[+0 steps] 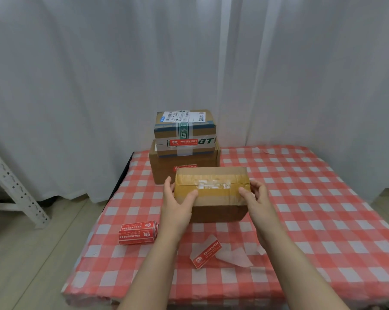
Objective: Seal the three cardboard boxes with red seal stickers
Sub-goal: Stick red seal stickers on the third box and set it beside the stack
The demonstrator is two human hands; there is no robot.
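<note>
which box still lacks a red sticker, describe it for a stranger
On the red-checked tablecloth, two boxes are stacked at the far side. In front of them is the third box, gripped by the left hand and right hand. Only it shows brown tape and no red sticker.

A table (301, 198) with a red and white checked cloth stands in soft, even light. Behind the table a white curtain (99, 86) hangs in folds. Left of the table is pale wooden floor (32, 253), where a white perforated metal frame (14, 186) stands.
</note>
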